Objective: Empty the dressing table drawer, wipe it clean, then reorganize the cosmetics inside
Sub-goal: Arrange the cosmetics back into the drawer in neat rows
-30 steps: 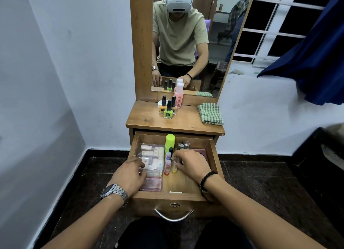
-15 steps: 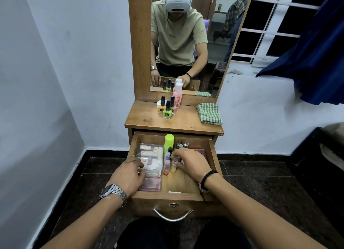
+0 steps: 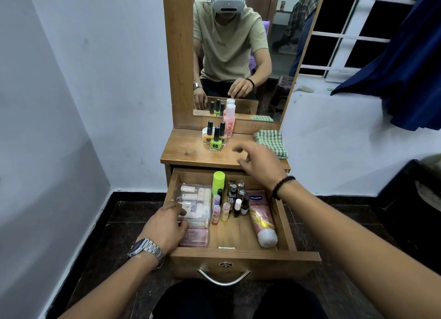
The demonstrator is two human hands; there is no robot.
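A mirror (image 3: 241, 51) in a wooden frame (image 3: 177, 56) stands at the back of the surface (image 3: 188, 151), reflecting a seated person in a beige shirt. White walls (image 3: 107, 80) meet in a corner at the left. A white-barred window (image 3: 353, 30) shows dark panes at the upper right, with a blue curtain (image 3: 403, 75) hanging beside it. The floor (image 3: 124, 213) is dark tile.

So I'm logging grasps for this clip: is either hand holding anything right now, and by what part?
The right hand holds nothing, fingers loose above the tabletop. The left hand rests on the clear organizer box in the drawer; a grip cannot be told.
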